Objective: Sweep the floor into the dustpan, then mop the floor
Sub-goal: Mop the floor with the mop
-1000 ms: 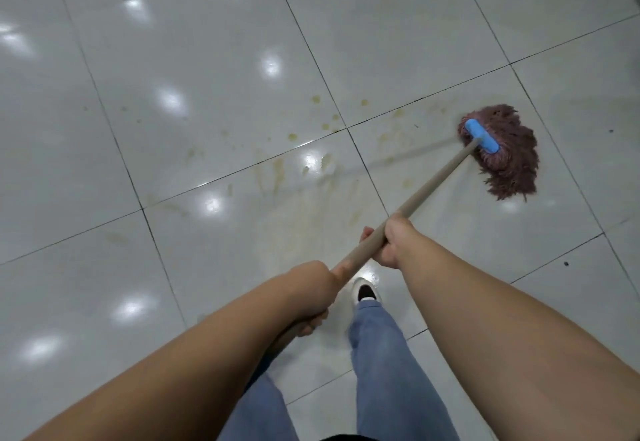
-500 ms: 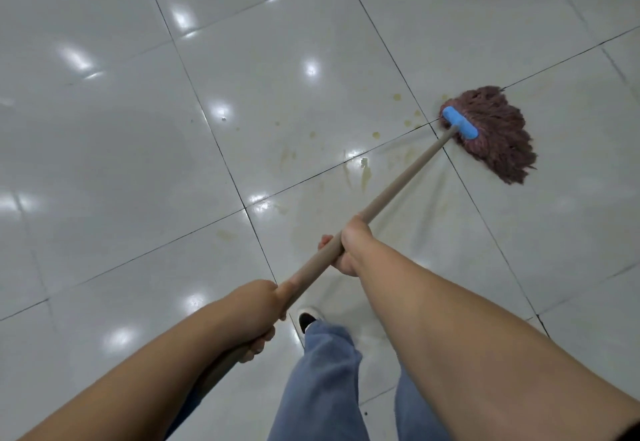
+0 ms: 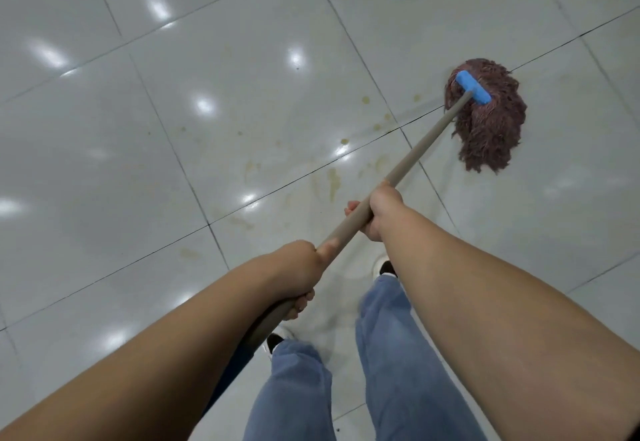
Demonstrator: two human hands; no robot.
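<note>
A mop with a reddish-brown string head [image 3: 491, 129] and a blue clamp [image 3: 472, 88] lies on the white tiled floor [image 3: 173, 149] at the upper right. Its beige handle [image 3: 419, 148] runs down-left toward me. My right hand [image 3: 379, 213] grips the handle at mid-length. Lower on the same handle, my left hand [image 3: 294, 272] grips near the end. Yellowish-brown stains [image 3: 332, 184] and small drops mark the tiles left of the mop head, across a dark grout line.
My legs in blue jeans [image 3: 391, 354] and dark-and-white shoes [image 3: 382, 267] stand on the tiles below the hands. Glossy tiles with light reflections stretch in every direction. No dustpan or bucket is in view.
The mop head has stayed near the tile joint at the upper right, shifting slightly. My view has moved a little, and both hands keep their grip on the handle.
</note>
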